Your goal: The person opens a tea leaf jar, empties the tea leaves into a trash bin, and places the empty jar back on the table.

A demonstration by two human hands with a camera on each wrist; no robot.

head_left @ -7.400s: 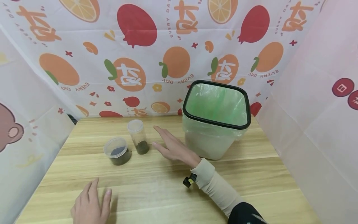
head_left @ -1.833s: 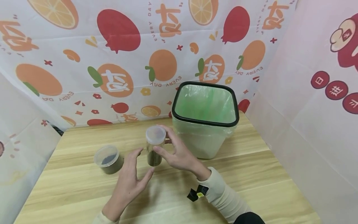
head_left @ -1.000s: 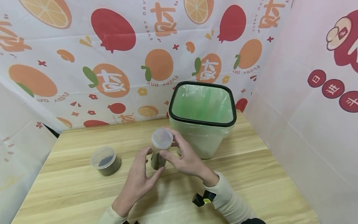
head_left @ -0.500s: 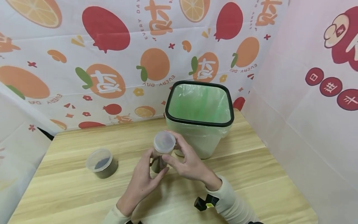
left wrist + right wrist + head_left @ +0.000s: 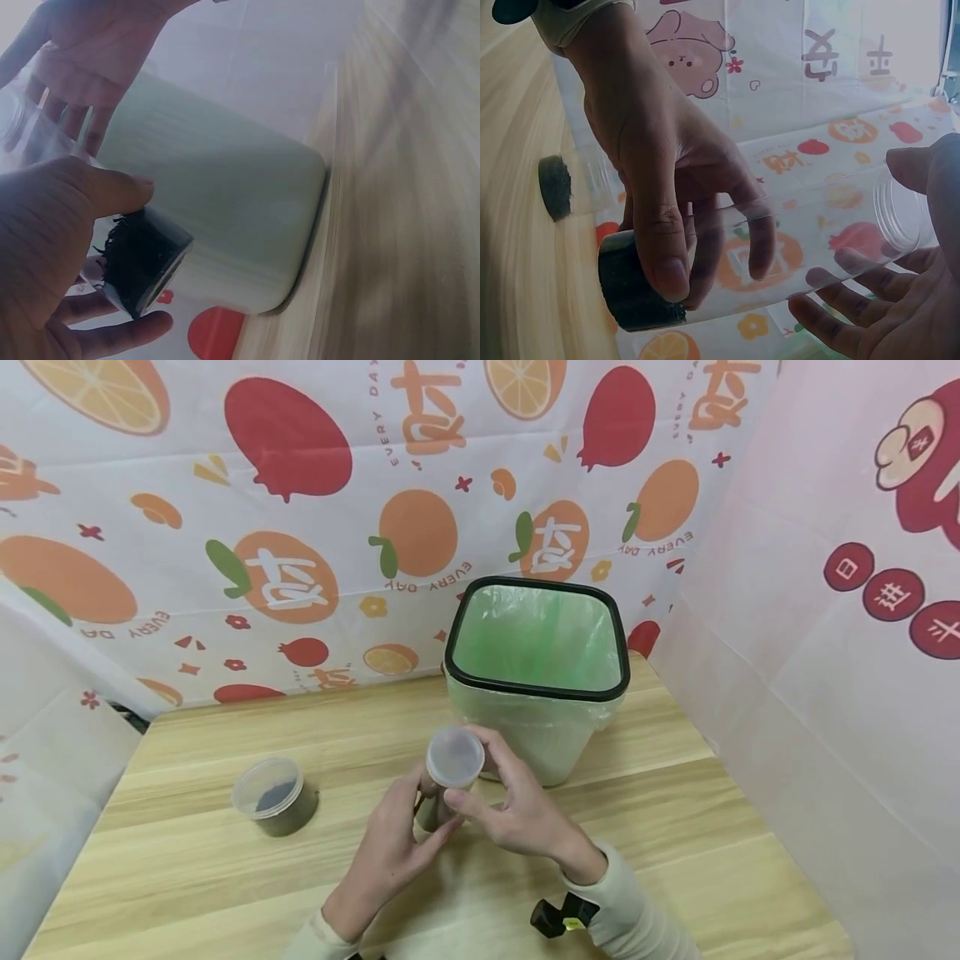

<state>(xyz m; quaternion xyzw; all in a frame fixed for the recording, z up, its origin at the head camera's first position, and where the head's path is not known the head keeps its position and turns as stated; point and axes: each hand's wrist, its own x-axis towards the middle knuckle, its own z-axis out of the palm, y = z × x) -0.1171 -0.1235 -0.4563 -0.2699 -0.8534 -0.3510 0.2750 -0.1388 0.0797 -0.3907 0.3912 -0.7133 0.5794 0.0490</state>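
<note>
A tall clear plastic jar (image 5: 456, 758) with a translucent lid is held tilted above the table, in front of the bin. My left hand (image 5: 390, 831) grips its lower part, with the thumb in front and the fingers on the far side. Around the top is my right hand (image 5: 521, 810), its thumb at the lid's near edge and its fingers behind. In the left wrist view, dark shredded contents (image 5: 142, 259) fill the jar's bottom end. The right wrist view shows the jar's clear upper part between both hands.
A short round tub (image 5: 281, 810) with a clear lid and dark contents stands on the wooden table (image 5: 187, 877), to the left. A bin (image 5: 536, 722) with a black rim and a greenish liner stands at the back right. Printed cloth (image 5: 420, 435) hangs behind.
The jar, earlier standing beside the tub, has been lifted by my right hand and brought right. My left hand has come up and taken its lower part. Lately both hands shifted slightly right and nearer.
</note>
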